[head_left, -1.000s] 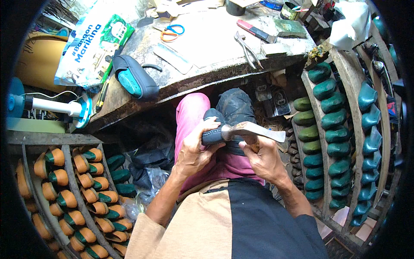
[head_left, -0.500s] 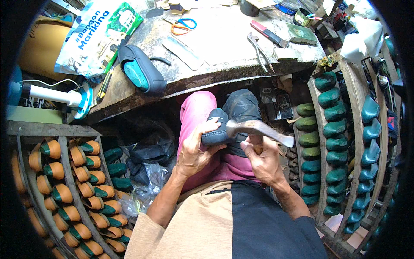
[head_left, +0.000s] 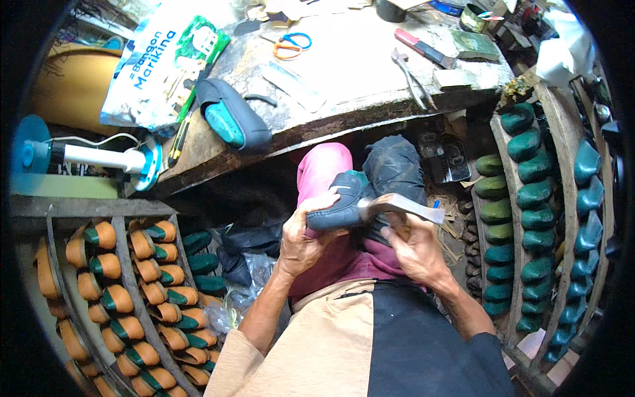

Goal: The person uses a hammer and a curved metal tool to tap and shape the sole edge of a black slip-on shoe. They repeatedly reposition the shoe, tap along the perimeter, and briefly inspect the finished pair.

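Note:
Over my lap, my left hand (head_left: 305,231) is closed around a dark blue shoe (head_left: 336,208), with a bit of green showing at its far end. In my right hand (head_left: 415,250) is a hammer (head_left: 403,206), gripped by its handle. The rounded end of the hammer's head rests against or very close to the shoe's right side; I cannot tell whether they touch. Its flattened end points off to the right. My right fingers partly hide the handle. A matching dark shoe (head_left: 248,124) with a teal inside lies tilted at the workbench edge.
The workbench (head_left: 357,73) ahead holds scissors (head_left: 291,45), pincers (head_left: 411,81), a red-handled knife (head_left: 423,47) and a plastic bag (head_left: 149,73). A rack of tan shoes (head_left: 119,296) stands at left. Racks of green shoe lasts (head_left: 536,194) stand at right. A white-and-blue lamp (head_left: 106,157) sits at far left.
The view has shifted, so the bench and racks appear farther right. The shoe stays in my left hand, and the hammer stays in my right hand beside it.

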The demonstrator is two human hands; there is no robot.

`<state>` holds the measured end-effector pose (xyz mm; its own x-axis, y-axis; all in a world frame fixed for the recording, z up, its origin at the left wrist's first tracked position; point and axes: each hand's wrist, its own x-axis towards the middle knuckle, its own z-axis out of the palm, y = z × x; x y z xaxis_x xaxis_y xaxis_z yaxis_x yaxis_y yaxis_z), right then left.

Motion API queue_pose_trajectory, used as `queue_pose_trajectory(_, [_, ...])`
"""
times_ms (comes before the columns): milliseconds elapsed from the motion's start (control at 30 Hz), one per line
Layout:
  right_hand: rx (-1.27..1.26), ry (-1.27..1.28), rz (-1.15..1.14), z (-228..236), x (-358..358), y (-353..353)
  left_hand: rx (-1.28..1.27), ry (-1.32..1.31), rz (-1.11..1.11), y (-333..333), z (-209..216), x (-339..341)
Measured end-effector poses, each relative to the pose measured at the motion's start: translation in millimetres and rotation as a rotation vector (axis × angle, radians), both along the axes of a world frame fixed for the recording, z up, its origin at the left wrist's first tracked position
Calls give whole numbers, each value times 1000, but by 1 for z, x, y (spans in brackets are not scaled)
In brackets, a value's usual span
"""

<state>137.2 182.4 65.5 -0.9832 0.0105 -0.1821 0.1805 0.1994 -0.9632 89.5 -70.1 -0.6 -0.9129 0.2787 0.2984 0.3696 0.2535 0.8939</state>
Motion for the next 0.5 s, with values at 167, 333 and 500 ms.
queue_pose_trajectory(167, [-16, -188, -101, -1, 15, 10, -18, 7, 18, 13, 2, 10])
queue_pose_trajectory(333, [94, -15, -4, 10, 7, 21, -38, 29, -29, 22, 6, 2])
queue_pose_trajectory(500, [69, 60, 25, 11, 23, 41, -116, 55, -94, 41, 14, -5])
